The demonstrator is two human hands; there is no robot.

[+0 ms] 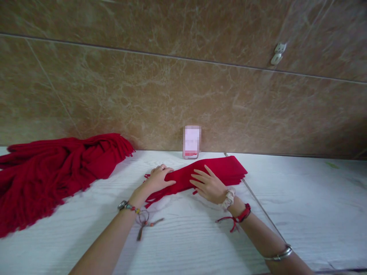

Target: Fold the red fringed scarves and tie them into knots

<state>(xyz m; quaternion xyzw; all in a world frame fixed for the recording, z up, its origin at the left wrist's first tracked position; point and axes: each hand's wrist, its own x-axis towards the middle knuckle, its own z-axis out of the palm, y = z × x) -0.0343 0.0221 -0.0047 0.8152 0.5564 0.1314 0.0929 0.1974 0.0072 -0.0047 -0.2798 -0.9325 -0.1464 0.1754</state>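
Note:
A red scarf [183,177] lies folded into a long, layered strip on the white wood-grain surface, with fringe showing at its left end. My left hand [157,178] rests over that fringed end, fingers stretched out and thumb lying on the cloth. Flat on the middle of the strip is my right hand [209,185], its fingers spread. Neither hand grips the fabric. The scarf's squared, folded end points right, and several layers show along its edge.
A loose heap of red fringed cloth [63,164] covers the left side. A phone [191,142] leans upright against the brown marbled wall [160,88]. A small white cat-shaped piece [278,53] is fixed to the wall. A seam crosses the white surface [301,206] at the right.

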